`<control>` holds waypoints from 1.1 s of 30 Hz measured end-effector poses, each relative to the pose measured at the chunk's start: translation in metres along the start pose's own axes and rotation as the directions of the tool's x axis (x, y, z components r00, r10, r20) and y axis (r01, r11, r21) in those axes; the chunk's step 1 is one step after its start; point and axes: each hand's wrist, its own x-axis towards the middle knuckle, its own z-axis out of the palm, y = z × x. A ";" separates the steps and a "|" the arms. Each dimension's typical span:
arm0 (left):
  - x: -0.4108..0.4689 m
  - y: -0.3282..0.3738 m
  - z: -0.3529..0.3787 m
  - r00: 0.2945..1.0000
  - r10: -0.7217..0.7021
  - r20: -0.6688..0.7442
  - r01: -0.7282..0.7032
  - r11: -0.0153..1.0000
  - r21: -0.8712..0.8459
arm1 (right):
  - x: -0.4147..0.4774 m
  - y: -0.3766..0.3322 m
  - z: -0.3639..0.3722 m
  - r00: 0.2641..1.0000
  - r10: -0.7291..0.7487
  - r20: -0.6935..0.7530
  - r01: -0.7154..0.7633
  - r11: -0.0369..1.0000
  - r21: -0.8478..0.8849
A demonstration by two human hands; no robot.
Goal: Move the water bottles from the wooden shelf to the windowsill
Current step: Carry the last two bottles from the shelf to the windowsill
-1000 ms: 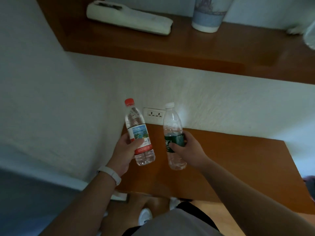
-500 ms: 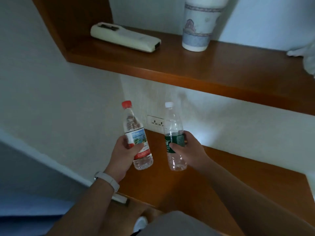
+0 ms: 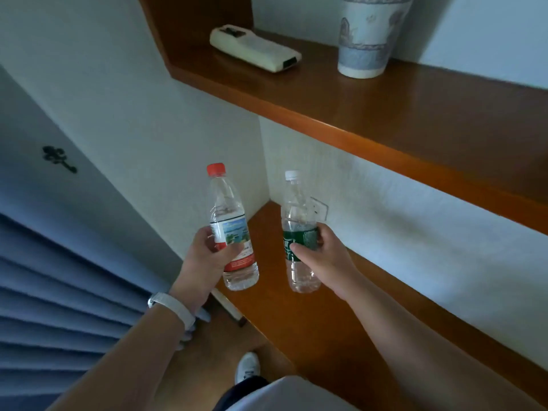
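Note:
My left hand (image 3: 204, 262) grips a clear water bottle with a red cap and a red-and-white label (image 3: 229, 221), held upright and tilted slightly left. My right hand (image 3: 321, 256) grips a second clear bottle with a white cap and a dark green label (image 3: 298, 209), also upright. Both bottles hang in the air above the left end of the lower wooden shelf (image 3: 320, 327), close to the wall corner. No windowsill is in view.
An upper wooden shelf (image 3: 370, 114) carries a cream remote-like device (image 3: 255, 48) and a patterned paper cup (image 3: 367, 37). A wall socket (image 3: 318, 207) sits behind the green-label bottle. Blue pleated curtain (image 3: 59, 307) hangs at the left. A white shoe (image 3: 247, 367) shows on the floor.
The view has swung left and up: the curtain has come into sight and the upper shelf looms larger. Both hands keep the same grip on their bottles.

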 end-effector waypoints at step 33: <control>-0.322 -0.122 -0.352 0.685 -0.180 -0.706 -0.075 0.946 -0.314 | -0.161 -0.140 0.402 0.684 -0.292 0.669 0.385 0.923 0.009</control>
